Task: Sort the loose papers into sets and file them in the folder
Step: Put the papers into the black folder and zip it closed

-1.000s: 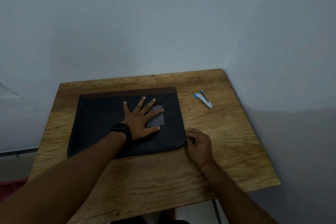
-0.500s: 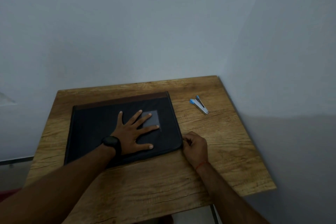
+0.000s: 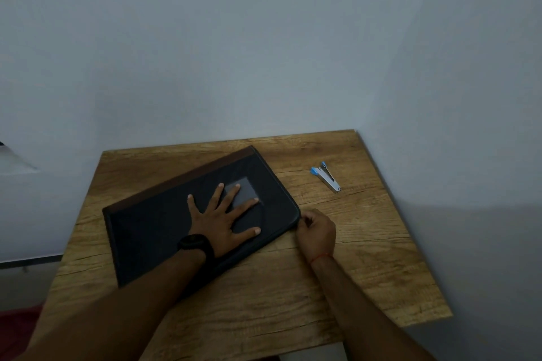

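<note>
Lying on table: dark folder [image 3: 152,231], closed, skewed, brown strip along its far edge, grey patch [image 3: 245,189] on the cover.
Left hand [image 3: 220,220]: flat on the cover, fingers spread wide, fingertips on the grey patch; black watch [image 3: 195,245] on the wrist.
Right hand [image 3: 316,231]: fingers curled, pinching the folder's right corner edge; red thread [image 3: 319,257] on the wrist.
Stapler [image 3: 325,181]: blue and silver, right of the folder, apart from it.
Table [image 3: 293,302]: wood grain, set in a wall corner.
</note>
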